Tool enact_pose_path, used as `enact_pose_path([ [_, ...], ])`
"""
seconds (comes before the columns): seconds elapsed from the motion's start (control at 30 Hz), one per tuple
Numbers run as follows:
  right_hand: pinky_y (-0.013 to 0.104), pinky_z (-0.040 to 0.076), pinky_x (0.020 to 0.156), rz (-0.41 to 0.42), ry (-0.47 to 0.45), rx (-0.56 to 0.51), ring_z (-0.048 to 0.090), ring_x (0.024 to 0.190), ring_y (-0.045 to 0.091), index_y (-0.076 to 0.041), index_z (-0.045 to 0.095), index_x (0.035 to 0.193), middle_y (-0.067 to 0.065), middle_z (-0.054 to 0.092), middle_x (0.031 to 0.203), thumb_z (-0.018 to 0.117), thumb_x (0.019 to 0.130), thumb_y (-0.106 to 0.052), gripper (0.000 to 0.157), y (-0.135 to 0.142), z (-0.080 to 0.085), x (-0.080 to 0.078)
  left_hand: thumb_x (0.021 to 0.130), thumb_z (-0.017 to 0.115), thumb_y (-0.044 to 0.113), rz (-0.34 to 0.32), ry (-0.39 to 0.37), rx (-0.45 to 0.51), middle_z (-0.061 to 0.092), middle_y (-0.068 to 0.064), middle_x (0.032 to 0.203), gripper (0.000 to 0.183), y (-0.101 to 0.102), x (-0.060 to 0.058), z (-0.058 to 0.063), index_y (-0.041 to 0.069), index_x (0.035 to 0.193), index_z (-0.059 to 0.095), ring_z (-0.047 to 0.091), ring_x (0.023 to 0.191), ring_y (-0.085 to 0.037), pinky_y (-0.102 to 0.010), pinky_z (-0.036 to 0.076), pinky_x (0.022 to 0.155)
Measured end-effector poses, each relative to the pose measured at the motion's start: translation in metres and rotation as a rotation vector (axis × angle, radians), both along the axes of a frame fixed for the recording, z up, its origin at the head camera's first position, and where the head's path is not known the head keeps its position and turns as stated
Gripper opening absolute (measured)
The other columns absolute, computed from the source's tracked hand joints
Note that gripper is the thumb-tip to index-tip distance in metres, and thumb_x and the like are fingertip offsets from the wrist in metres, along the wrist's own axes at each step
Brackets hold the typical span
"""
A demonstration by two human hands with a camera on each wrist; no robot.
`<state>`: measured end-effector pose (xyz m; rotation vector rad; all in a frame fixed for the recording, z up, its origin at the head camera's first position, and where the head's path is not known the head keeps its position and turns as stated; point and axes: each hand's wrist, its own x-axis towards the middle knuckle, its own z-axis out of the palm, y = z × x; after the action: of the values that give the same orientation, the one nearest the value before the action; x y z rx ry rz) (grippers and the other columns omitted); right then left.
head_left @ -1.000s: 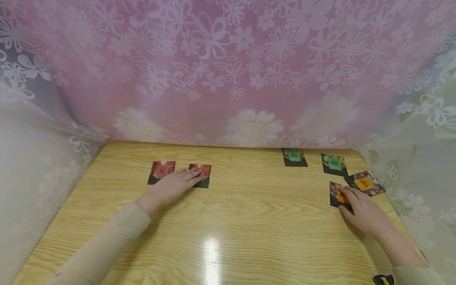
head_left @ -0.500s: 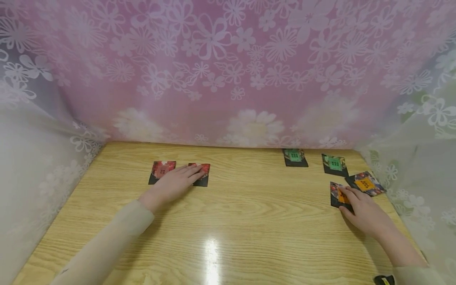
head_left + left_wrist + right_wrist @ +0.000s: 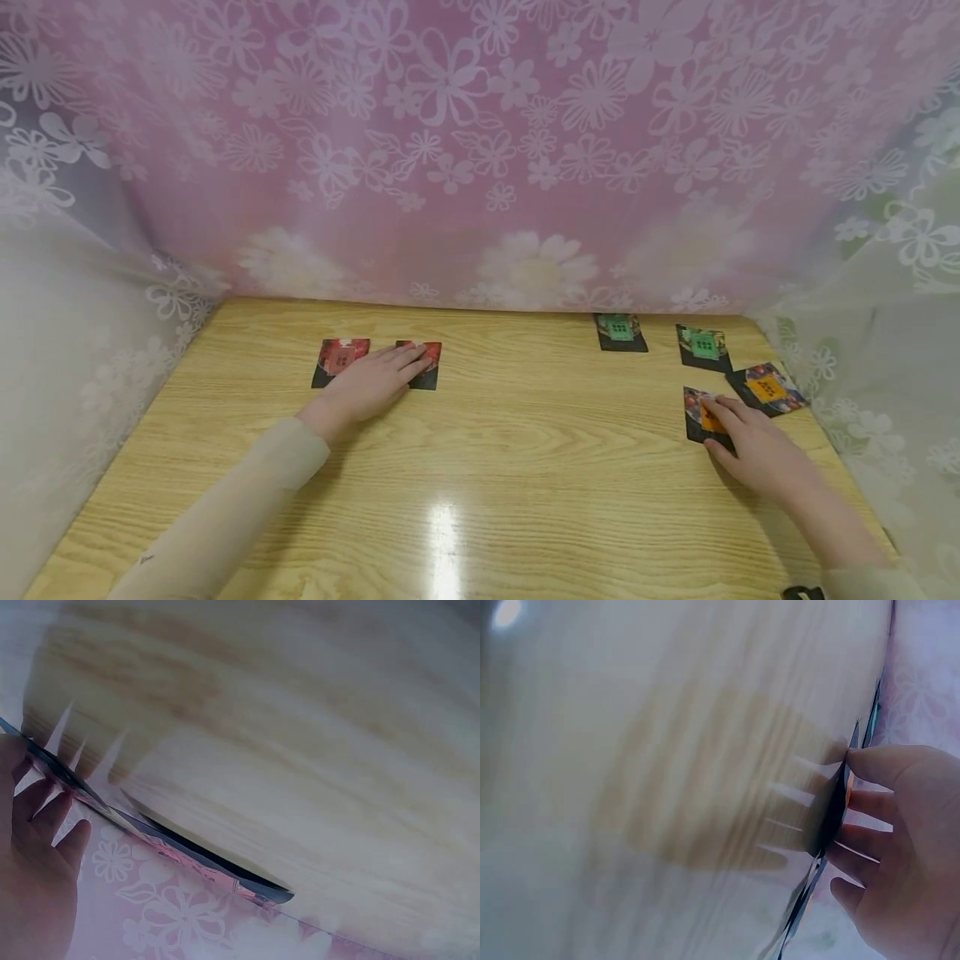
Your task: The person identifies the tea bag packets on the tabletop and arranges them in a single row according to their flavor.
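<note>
With fingers stretched out, my left hand (image 3: 363, 387) rests on a red and black square packet (image 3: 430, 377) lying flat on the table. A matching red packet (image 3: 333, 358) lies just left of it, partly behind that hand. On the right side, my right hand (image 3: 761, 450) presses its fingertips on an orange-labelled packet (image 3: 695, 423), thumb at its near edge. The right wrist view shows these fingers (image 3: 870, 801) extended against the packet's top. Behind that hand, a second orange-labelled packet (image 3: 768, 388) lies tilted near the table's right edge.
Two green-labelled packets lie at the back right: one green packet (image 3: 620, 330) by the curtain, another green packet (image 3: 703, 345) close to the tilted orange one. Flowered curtain (image 3: 480, 167) encloses the wooden table (image 3: 525, 475). A small black object (image 3: 802, 593) shows beside the right sleeve.
My right hand has slid the orange-labelled packet a little left and toward me. The left hand's red packet has shifted very slightly away from me. The other packets stay put.
</note>
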<state>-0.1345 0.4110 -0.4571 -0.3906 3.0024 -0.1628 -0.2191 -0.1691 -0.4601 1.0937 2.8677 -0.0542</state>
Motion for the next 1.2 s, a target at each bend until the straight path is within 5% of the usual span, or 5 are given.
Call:
enact_pose_path([
  [0.67,0.069,0.046,0.113,0.174,0.054,0.010,0.053,0.138,0.055,-0.002,0.049,0.157,0.030,0.052,0.156,0.073,0.101,-0.027,0.066,-0.108,0.011,-0.015,0.112,0.055,0.019,0.004,0.003,0.007,0.038,-0.014,0.172,0.056,0.001,0.000,-0.003,0.012,0.165,0.040,0.042,0.157,-0.035,-0.052,0.042,0.126],
  [1.2,0.061,0.046,0.119,0.283,0.071,0.029,0.054,0.143,0.047,-0.005,0.049,0.159,0.025,0.053,0.157,0.072,0.103,-0.030,0.066,-0.178,0.006,-0.048,0.111,0.056,0.019,0.019,-0.003,0.030,0.041,-0.015,0.170,0.055,0.003,0.001,-0.001,0.013,0.164,0.043,0.045,0.154,-0.037,-0.053,0.043,0.125],
])
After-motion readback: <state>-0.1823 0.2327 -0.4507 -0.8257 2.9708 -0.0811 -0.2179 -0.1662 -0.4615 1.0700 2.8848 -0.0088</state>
